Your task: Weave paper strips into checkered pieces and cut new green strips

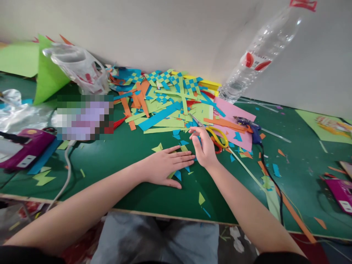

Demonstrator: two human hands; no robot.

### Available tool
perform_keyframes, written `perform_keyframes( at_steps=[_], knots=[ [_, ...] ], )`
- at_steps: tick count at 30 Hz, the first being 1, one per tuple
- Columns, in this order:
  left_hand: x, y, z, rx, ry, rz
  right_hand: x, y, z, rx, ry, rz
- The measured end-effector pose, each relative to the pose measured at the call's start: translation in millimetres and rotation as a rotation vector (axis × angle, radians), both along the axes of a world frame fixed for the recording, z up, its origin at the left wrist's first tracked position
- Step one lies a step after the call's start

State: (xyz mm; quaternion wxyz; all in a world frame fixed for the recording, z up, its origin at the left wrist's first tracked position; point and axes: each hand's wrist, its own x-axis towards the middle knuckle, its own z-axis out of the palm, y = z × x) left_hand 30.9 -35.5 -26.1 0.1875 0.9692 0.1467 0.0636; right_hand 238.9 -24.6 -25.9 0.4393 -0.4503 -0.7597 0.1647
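My left hand [165,163] lies flat on the green table, fingers stretched to the right over small blue and green paper scraps [178,175]. Just beside its fingertips, my right hand [203,146] is raised on edge with its fingers loosely apart and nothing visible in them. Behind the right hand lies a pair of scissors [218,136] with yellow and red handles, partly hidden by that hand. Beyond both hands spreads a heap of green, blue and orange paper strips [162,116], with woven blue-and-green checkered pieces [165,77] at the back.
A large clear plastic bottle [261,55] leans by the wall. Right of the scissors are pink paper [233,110] and a blue glue gun [254,132] with a black cord. Purple power strips [30,146] sit at both sides. A plastic-bagged cup [79,66] stands back left.
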Motion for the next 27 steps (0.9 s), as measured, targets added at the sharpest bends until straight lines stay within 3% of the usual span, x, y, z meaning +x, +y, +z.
perform_keyframes(
  at_steps=[12,21,24,27],
  knots=[
    [9,6,3.7,0.091,-0.098,-0.049,3,0,6.4,0.115,-0.15,-0.023],
    [13,14,2.1,0.041,-0.02,-0.073,20,18,10.5,0.258,-0.207,-0.346],
    [12,14,1.4,0.047,-0.006,-0.086,39,40,19.8,0.2,-0.221,-0.487],
    [12,14,0.6,0.051,-0.024,-0.092,60,65,32.9,-0.025,-0.406,-0.574]
  ],
)
